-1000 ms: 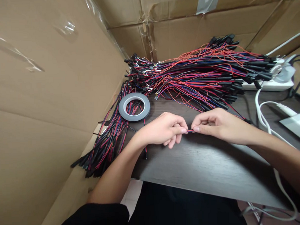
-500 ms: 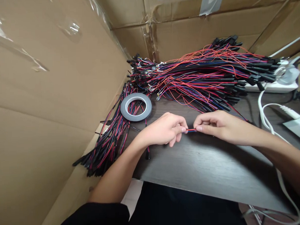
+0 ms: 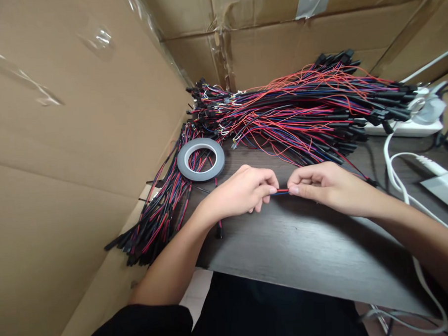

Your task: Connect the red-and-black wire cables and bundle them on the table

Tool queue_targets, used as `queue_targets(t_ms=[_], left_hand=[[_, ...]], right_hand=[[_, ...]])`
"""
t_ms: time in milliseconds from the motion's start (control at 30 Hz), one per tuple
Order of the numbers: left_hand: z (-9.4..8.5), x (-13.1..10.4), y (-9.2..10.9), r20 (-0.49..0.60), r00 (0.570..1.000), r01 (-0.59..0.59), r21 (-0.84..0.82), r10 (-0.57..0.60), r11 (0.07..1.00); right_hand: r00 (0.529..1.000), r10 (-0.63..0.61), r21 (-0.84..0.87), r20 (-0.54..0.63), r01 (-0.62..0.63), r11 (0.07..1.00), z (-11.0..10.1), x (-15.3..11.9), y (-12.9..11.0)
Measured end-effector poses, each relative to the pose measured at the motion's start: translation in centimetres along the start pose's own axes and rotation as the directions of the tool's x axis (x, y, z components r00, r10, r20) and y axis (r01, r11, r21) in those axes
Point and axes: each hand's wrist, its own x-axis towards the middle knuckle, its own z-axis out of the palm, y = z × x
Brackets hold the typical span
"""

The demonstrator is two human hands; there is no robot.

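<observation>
A thin cable of red, blue and dark wires (image 3: pixel 283 190) spans the small gap between my two hands, above the dark table (image 3: pixel 287 249). My left hand (image 3: pixel 252 190) pinches it between thumb and fingers. On the other side of the gap, my right hand (image 3: pixel 317 184) pinches the same wires. A black connector (image 3: pixel 219 231) lies on the table below my left wrist. The roll of grey tape (image 3: pixel 218 166) rests behind my left forearm, partly on bundled wires.
A large pile of cables (image 3: pixel 299 105) lies along the back. Another bundle (image 3: pixel 162 210) hangs at the left table edge. Cardboard (image 3: pixel 77 120) walls stand left and behind. A white power strip (image 3: pixel 404 128) and white cords (image 3: pixel 393 178) are at right.
Both hands have shifted slightly left and up in the view, along with the whole scene. The exposed piece of wires between my fingertips is still held on both sides.
</observation>
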Motion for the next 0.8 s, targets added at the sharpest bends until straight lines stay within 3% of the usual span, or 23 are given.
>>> queue_targets(t_ms=[100,233,400,667,800], left_hand=[[0.1,0.1,-0.3,-0.065,0.998,-0.005,-0.005,0.004,1.000],[0.2,0.2,-0.7,-0.149,0.983,-0.102,0.042,0.108,0.994],[-0.6,0.1,-0.5,-0.133,0.979,-0.126,0.183,0.152,0.975],[-1.6,-0.2,-1.1,-0.174,0.983,-0.039,0.095,0.055,0.995],[-1.7,-0.3,-1.0,-0.165,0.975,-0.110,0.218,0.147,0.970]], right_hand=[[1.000,0.018,0.012,-0.009,-0.017,1.000,-0.2,0.0,-0.1],[0.999,0.038,0.041,-0.030,-0.037,0.998,-0.4,-0.1,-0.3],[0.996,0.079,0.062,-0.035,-0.077,0.995,-0.6,-0.1,-0.2],[0.996,0.082,0.119,-0.034,-0.077,0.990,-0.8,-0.1,0.2],[0.995,0.092,0.116,-0.035,-0.088,0.989,-0.8,-0.2,0.3]])
